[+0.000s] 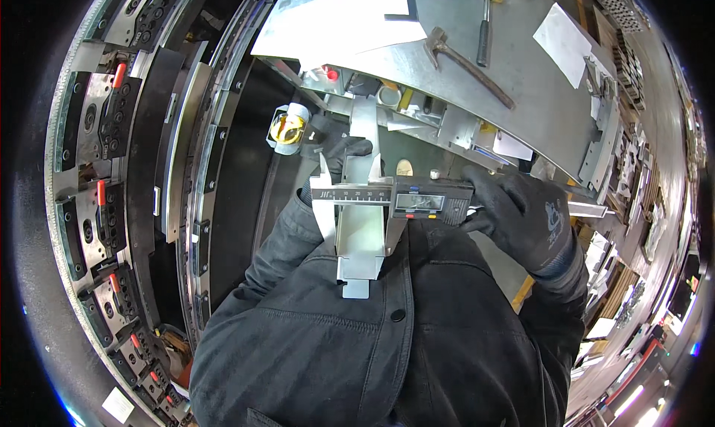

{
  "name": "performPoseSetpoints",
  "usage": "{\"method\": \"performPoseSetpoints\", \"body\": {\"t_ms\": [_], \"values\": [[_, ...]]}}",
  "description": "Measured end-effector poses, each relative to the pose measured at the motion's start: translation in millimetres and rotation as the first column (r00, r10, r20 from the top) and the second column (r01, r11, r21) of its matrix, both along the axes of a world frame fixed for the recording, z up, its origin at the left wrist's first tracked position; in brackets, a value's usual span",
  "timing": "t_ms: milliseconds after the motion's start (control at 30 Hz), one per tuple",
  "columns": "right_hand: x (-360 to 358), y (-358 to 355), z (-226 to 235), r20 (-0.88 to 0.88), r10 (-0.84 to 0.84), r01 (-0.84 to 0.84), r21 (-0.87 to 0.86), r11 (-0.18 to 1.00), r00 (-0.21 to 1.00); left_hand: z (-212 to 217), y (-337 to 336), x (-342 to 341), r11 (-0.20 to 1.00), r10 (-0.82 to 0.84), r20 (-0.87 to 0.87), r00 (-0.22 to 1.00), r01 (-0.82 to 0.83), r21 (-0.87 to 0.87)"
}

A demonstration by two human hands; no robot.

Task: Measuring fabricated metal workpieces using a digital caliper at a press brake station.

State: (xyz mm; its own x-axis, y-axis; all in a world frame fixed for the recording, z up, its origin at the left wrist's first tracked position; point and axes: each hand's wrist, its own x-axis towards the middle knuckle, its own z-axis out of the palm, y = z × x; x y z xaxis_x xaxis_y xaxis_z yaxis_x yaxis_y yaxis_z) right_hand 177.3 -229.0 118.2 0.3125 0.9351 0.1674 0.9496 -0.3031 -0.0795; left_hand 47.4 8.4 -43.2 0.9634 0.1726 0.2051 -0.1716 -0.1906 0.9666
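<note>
A long, bent sheet-metal channel (361,233) stretches away from my chest, its near end showing a small tab. My gloved left hand (335,145) closes around the channel farther out, the fingers partly behind it. Across the channel lies a digital caliper (428,202) with a small display; its long jaws straddle the channel's two sides. Whether both jaws touch the metal I cannot tell. On the right, my right hand (525,215), in a dark glove, grips the display end of the caliper, with the beam sticking out past the fingers.
A grey metal table (521,62) ahead carries a claw hammer (465,66), another hammer (484,36) and paper sheets (562,43). An open drawer (454,129) sits under its edge. Machine tooling with red handles (102,194) runs along the left. Metal parts (633,196) are stacked at right.
</note>
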Motion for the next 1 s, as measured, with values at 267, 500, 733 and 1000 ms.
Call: {"method": "performPoseSetpoints", "body": {"t_ms": [267, 500, 733, 1000], "values": [[2.2, -3.4, -10.5, 0.048, 0.015, -0.018, 0.065, 0.998, 0.999, -12.4, -3.3, -5.7, 0.996, 0.044, 0.028, 0.999, -0.046, 0.077], [3.6, -2.0, -10.4, 0.039, 0.025, -0.029, 0.081, 0.996, 0.999, -32.9, 0.5, -5.6, 0.921, 0.074, -0.285, 0.956, -0.175, -0.349], [3.3, -1.6, -14.2, 0.086, 0.006, -0.014, 0.091, 0.996, 0.996, 1.0, -11.6, -2.6, 0.541, -0.038, -0.635, 0.771, -0.519, -0.662], [13.7, 4.8, -13.3, 0.038, 0.055, -0.060, 0.133, 0.989, 0.998, 31.9, -3.4, 20.4, 0.329, -0.469, -0.698, 0.542, -0.626, -0.707]]}}
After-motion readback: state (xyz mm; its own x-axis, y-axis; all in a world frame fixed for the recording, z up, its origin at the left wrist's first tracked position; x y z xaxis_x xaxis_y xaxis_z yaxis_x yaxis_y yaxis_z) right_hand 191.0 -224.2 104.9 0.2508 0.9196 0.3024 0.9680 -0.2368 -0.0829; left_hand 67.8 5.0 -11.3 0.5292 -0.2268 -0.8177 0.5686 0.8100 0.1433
